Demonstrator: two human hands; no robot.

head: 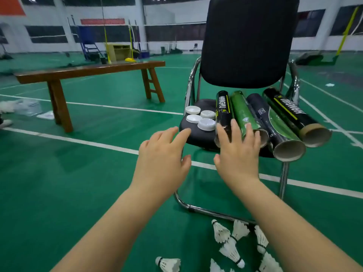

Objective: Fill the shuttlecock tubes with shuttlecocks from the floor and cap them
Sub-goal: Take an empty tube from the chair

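White feather shuttlecocks (pixel 228 246) lie scattered on the green court floor (pixel 78 193) at the bottom of the view, just in front of the chair's chrome foot rail. One of them (pixel 169 264) lies a little apart to the left.

Above them both bare forearms reach forward. The left hand (pixel 163 152) hovers with its fingers spread and relaxed, holding nothing, its fingertips near the front edge of the seat. The right hand (pixel 238 150) is also open. Its straight fingers lie over the near ends of two shuttlecock tubes without curling round either.

Those tubes are a black printed tube (pixel 223 110) and a green tube (pixel 242 112). They lie side by side on the black chair (pixel 249 42) with a dark tube (pixel 275 126) and another black printed tube (pixel 290 111), whose open cardboard mouths face the camera. Four white caps (pixel 200 117) sit together on the left part of the seat, beside the tubes.

Further back to the left stands a brown wooden bench (pixel 88 70), and the hall wall lies beyond it.
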